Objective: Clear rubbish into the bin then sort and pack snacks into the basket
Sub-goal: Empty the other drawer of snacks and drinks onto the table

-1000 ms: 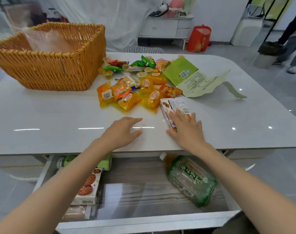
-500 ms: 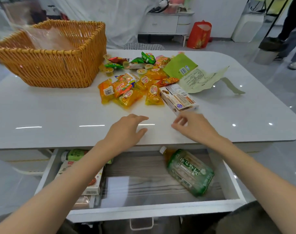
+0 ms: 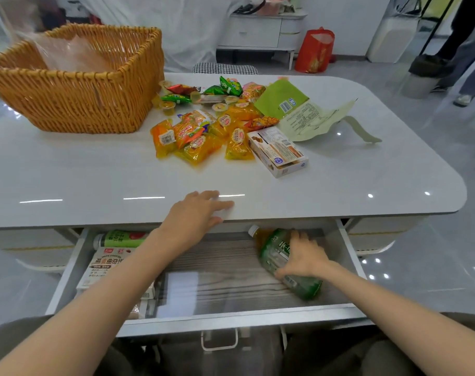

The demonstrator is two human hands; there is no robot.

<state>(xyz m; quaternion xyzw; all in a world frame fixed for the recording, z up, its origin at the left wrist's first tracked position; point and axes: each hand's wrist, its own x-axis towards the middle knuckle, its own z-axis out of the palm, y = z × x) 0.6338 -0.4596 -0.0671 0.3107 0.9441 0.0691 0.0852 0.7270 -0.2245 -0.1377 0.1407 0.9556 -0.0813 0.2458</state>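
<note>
My right hand (image 3: pixel 305 257) is down in the open drawer (image 3: pixel 231 316), fingers wrapped over a green tea bottle (image 3: pixel 302 286) lying on its side. My left hand (image 3: pixel 197 213) rests flat on the near edge of the white table (image 3: pixel 68 180), fingers straight. Several yellow and orange snack packets (image 3: pixel 198 137) lie in a heap at mid-table, next to a white biscuit box (image 3: pixel 278 151). A torn green wrapper (image 3: pixel 298 109) lies behind them. The wicker basket (image 3: pixel 76 101) stands at the far left with clear plastic inside.
The drawer's left side holds a second bottle (image 3: pixel 119 238) and a cookie box (image 3: pixel 106 264). A white bin (image 3: pixel 393 39) and a red bag (image 3: pixel 315 50) stand on the floor beyond the table. A person's legs are at the far right.
My right hand left the biscuit box on the table and dropped into the drawer onto the green bottle. My left hand stayed at the table edge. The drawer is further out.
</note>
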